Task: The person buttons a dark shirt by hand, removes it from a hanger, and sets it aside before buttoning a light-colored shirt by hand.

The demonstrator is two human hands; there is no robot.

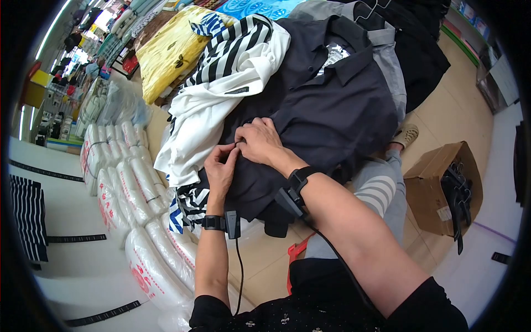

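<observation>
Shop clutter: left hand (220, 169) and right hand (259, 141) pinch a black collared shirt (332, 105).
Grip narrow on cloth; I fear tugging slides the striped white top (232, 66) off.

The shirt (321, 110) is plain black, the garment (221, 94) beside it white, and the top (232, 50) black-and-white striped. The quilt (166, 50) is yellow with brown leaf prints, the trousers (379, 191) grey with white stripes, the box (434, 171) brown, the wrapped bundles (138, 182) white with red lettering.
</observation>
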